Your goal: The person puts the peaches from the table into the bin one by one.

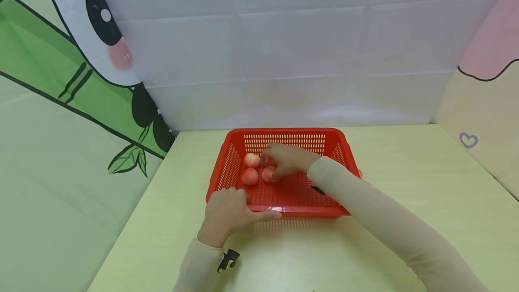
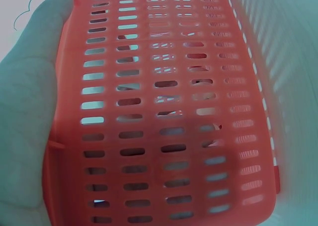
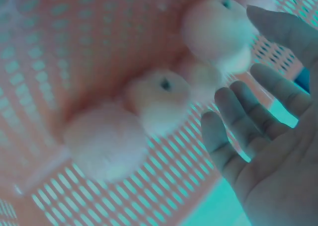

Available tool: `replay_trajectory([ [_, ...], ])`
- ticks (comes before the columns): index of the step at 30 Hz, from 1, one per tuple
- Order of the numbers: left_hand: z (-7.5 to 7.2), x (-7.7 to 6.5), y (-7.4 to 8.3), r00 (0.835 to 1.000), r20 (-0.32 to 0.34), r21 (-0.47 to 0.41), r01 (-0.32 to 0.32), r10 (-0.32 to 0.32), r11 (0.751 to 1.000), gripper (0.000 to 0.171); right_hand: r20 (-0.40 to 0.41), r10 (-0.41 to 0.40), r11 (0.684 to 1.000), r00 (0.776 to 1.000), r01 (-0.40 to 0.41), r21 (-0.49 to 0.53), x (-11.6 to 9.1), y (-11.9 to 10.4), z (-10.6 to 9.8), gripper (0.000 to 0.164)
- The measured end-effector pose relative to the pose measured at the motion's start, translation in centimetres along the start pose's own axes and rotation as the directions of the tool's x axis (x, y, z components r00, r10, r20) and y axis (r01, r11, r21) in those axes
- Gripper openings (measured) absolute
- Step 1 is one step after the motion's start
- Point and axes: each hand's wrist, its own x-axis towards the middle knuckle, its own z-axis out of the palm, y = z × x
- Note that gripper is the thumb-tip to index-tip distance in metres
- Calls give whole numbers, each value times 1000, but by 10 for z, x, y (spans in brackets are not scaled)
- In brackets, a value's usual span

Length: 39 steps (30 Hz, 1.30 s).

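Observation:
A red slatted plastic basket stands on the table, its near side towards me. Inside, at its left half, lie several round pink-red fruits, one of them yellower. My left hand grips the basket's near left corner, thumb stretched along the outside of the front rim. In the left wrist view the slatted side fills most of the picture, with the hand along its left edge. My right hand reaches into the basket over the fruits. The right wrist view shows its fingers spread, fingertips close beside a fruit.
Another pinkish fruit peeks out beyond the basket's right side. The pale wooden table extends to both sides. A white printed cloth hangs behind it, with patterned cloths at left and right.

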Motion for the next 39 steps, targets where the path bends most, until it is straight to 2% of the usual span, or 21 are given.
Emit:
replay_trajectory([
  [3,0,-1,0,1000,0,0,0,0,1000,84,-48,13,999,999,-15,-47,-6,-6,-14,49],
  [6,-1,-2,0,1000,-5,1,-1,1,1000,84,-108,-7,996,994,-3,-92,-17,-14,-31,47],
  [8,-1,-2,-1,1000,-9,0,-3,3,1000,84,-153,-16,996,988,3,-87,-28,-20,-44,46],
  [10,-1,-2,-1,1000,-10,-2,-7,7,1000,83,-220,-40,998,975,28,-58,-42,-23,-57,44],
  [12,-1,-2,-1,1000,-7,-8,-7,7,1000,83,-300,-82,997,950,79,-19,-58,-25,-70,42],
  [14,-1,-2,-1,1000,-2,-13,-4,4,1000,83,-392,-129,989,911,145,11,-76,-25,-83,40],
  [17,0,-2,-2,1000,4,-22,-3,3,1000,82,-525,-202,971,827,240,6,-103,-26,-98,39],
  [20,0,-3,-3,1000,5,-24,0,0,1000,82,-634,-233,960,738,279,-28,-129,-26,-109,38],
  [24,1,-3,-3,1000,4,-25,3,-3,1000,83,-743,-209,967,635,246,-62,-163,-27,-117,32],
  [26,1,-3,-3,1000,7,-26,7,-7,1000,84,-780,-187,974,597,216,-68,-175,-24,-116,30],
  [28,0,-3,-3,1000,13,-28,9,-9,1000,84,-806,-153,982,572,182,-58,-184,-12,-112,29],
  [29,0,-2,-2,1000,14,-26,9,-9,1000,84,-814,-136,985,565,165,-51,-188,-4,-108,29],
  [31,-1,-1,-2,1000,23,-27,8,-7,1000,83,-819,-95,992,565,127,-27,-191,19,-99,31],
  [33,-1,-1,-1,1000,31,-22,6,-5,1000,83,-813,-47,996,580,91,7,-194,39,-90,34],
  [39,1,-2,-2,1000,28,-22,8,-7,1000,82,-730,75,996,679,-25,80,-198,66,-74,33],
])
